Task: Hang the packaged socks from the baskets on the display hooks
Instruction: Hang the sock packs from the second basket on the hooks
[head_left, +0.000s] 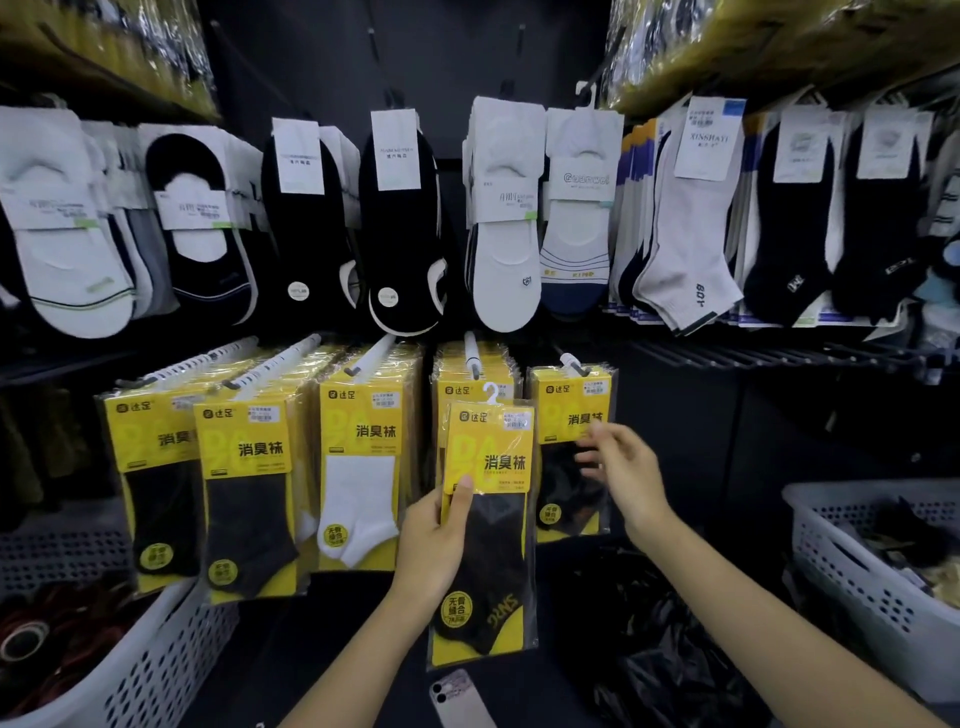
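A person's left hand (434, 540) pinches a yellow sock pack (485, 525) at centre frame, just below a display hook (471, 353). The right hand (621, 470), fingers spread, reaches toward hung packs (571, 452). Five lower hooks already carry packs; the basket (878, 587) at lower right seemingly holds more.

Held pack (493, 545): yours shows yellow card, black sock, yellow lettering at toe.
Hung packs (249, 493): yellow cards, mostly dark socks, before you.
Middle pack (358, 493): white sock on yellow.
Upper socks (395, 234): black, white, grey; a few striped.
Baskets (156, 665): white, patterned with holes.
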